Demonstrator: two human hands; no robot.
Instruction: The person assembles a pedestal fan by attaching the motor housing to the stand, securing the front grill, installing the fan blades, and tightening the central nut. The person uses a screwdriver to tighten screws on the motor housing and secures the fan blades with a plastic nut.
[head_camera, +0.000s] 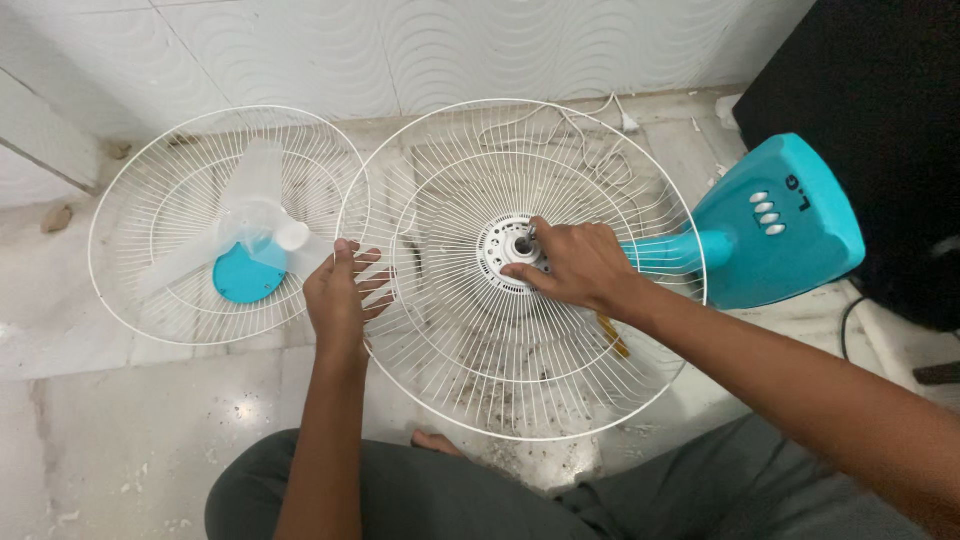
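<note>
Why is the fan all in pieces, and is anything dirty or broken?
The fan is apart: its front grille, with the clear blade lying in it, sits on the floor. The left hand steadies the rear grille; the right hand is at its hub. Dark dirt specks cover the floor beneath. Nothing looks broken.

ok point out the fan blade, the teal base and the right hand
fan blade (255, 190), head view, on its upper translucent vane
teal base (800, 215), head view, on its top face
right hand (575, 265), head view, on the back of the hand
</note>
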